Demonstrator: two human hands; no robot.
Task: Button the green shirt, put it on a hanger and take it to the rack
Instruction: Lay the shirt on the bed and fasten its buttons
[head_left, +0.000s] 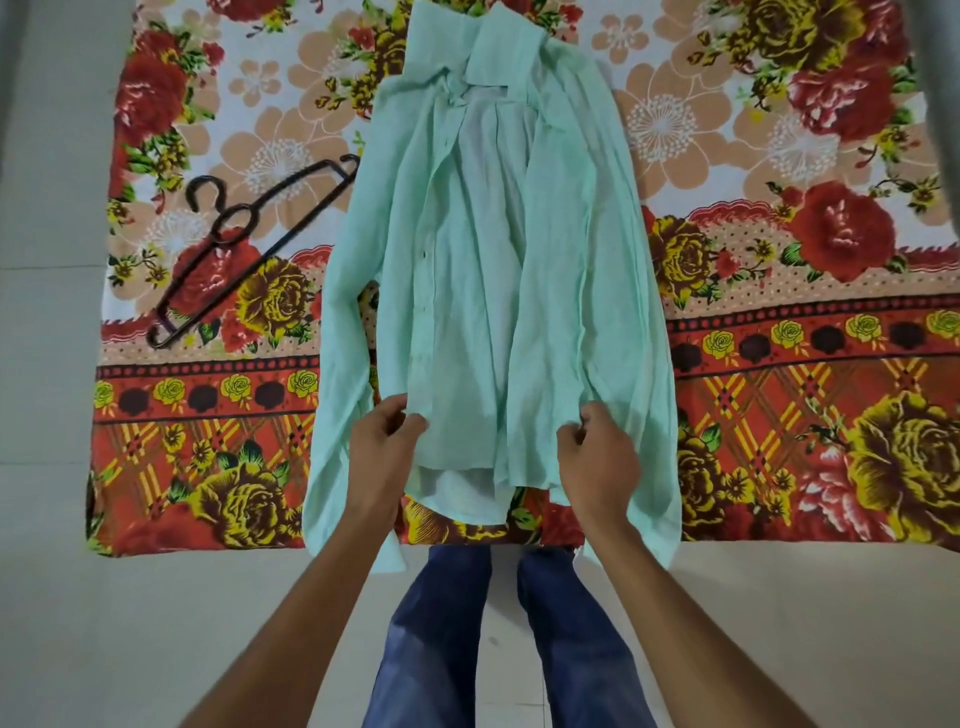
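Observation:
A pale green shirt (483, 270) lies face up on a flowered sheet, collar far from me, hem near me. Its front is open, and the lighter inside shows down the middle. A few small buttons run along the left front edge. My left hand (382, 441) pinches the left front panel near the hem. My right hand (597, 452) pinches the right front panel near the hem. A dark hanger (244, 244) lies flat to the left of the shirt, its far end tucked under the shirt's left sleeve.
The flowered sheet (779, 312) covers a low surface with its near edge just past my legs (441, 639). Pale floor tiles (47, 364) run along the left and in front. No rack shows in this view.

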